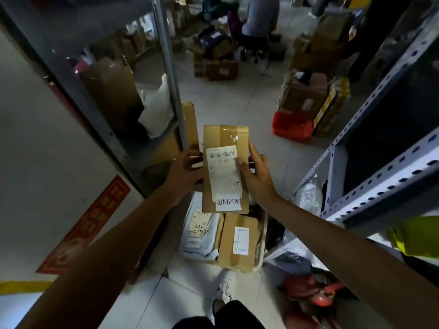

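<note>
Warehouse aisle, tiled floor (249,98), steel rack (380,148) on my right. I've got the cardboard box (225,136) up in both hands. Left hand (184,172) is curled round its left edge, right hand (255,176) grips the right edge, thumb on the label (223,176). Box is directly above a basket (260,260) of parcels (237,241).

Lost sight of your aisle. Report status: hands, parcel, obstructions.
Left hand grips cardboard box's left edge, right hand its right edge, thumb on label. Box held above parcels in basket. Shelf racks close on both sides.
</note>
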